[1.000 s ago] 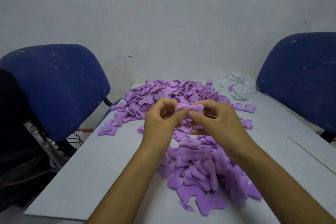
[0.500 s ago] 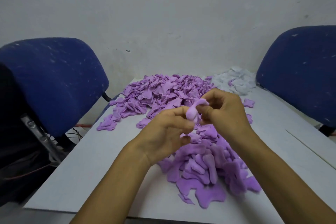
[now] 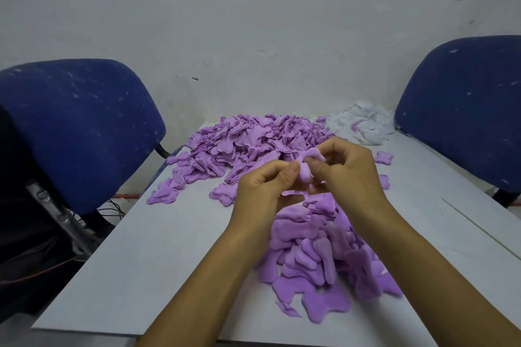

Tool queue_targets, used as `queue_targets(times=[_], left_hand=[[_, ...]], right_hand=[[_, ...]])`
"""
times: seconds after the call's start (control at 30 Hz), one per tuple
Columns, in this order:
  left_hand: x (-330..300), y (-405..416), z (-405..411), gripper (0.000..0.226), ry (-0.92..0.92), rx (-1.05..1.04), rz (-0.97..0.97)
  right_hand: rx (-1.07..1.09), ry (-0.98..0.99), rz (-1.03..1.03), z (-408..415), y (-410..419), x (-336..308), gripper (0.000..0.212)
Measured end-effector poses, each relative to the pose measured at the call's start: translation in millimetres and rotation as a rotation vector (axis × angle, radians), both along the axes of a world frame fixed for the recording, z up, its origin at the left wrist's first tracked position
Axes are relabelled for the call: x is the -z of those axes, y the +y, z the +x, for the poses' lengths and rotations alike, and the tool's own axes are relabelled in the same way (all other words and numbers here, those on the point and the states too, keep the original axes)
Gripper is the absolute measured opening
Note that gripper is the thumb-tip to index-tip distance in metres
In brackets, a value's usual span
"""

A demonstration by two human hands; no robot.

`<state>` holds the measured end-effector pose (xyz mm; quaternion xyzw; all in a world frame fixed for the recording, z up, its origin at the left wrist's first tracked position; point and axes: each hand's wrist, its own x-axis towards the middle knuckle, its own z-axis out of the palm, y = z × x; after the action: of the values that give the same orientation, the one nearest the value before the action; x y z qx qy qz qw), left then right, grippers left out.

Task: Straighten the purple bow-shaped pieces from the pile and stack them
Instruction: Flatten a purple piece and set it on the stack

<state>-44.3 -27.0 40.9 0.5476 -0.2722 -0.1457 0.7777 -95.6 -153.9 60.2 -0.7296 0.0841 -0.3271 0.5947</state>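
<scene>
A small purple bow-shaped piece (image 3: 308,165) is held between both hands above the table. My left hand (image 3: 263,191) pinches its lower end with thumb and fingers. My right hand (image 3: 348,169) pinches its upper end, fingers curled. Beyond the hands lies the big loose pile of purple pieces (image 3: 248,144). Under and in front of the hands sits a nearer heap of purple pieces (image 3: 315,251), overlapping one another; its far part is hidden by my hands.
The grey table (image 3: 158,256) runs to the wall. A white heap of pieces (image 3: 363,124) lies at the back right. Blue chairs stand at the left (image 3: 76,127) and right (image 3: 465,110). Stray purple pieces (image 3: 383,157) lie right of my hands.
The piece went from lying flat across both hands' fingertips to standing twisted and folded between them. Both hands dropped a little and drew closer together.
</scene>
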Motion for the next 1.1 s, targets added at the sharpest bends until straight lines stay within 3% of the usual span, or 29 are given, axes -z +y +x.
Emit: queue_targets(times=[0.07,0.2,0.27,0.47,0.57,0.67,0.87,1.0,1.1], left_hand=[[-3,3,-2,0.022,-0.014,0.043,0.021],[-12,5,-4,0.033,0.068,0.334,0.132],[-14,5,-2,0.035,0.047,0.351,0.151],[-13,4,9,0.011,-0.016,-0.053,0.086],[-15,4,12,0.005,0.011,-0.106,0.018],[-13,3,12,0.010,-0.066,-0.175,0.088],[-12,2,6,0.009,-0.143,-0.211,0.096],[-12,-2,5,0.015,-0.040,-0.317,0.022],[-11,-7,2,0.015,0.022,-0.279,0.007]], right_hand=[[0.024,-0.010,0.002,1,-2,-3,0.019],[0.068,-0.007,-0.057,2,-3,-4,0.027],[0.068,-0.004,-0.062,1,-1,-4,0.026],[-0.117,0.052,0.073,-2,2,-1,0.009],[-0.164,0.052,0.135,-2,4,1,0.003],[-0.172,0.057,0.170,-6,-4,-1,0.002],[-0.156,0.035,0.019,-12,-8,0,0.012],[-0.055,-0.042,0.089,-11,-7,-2,0.004],[-0.049,-0.033,0.105,-10,-8,-1,0.007]])
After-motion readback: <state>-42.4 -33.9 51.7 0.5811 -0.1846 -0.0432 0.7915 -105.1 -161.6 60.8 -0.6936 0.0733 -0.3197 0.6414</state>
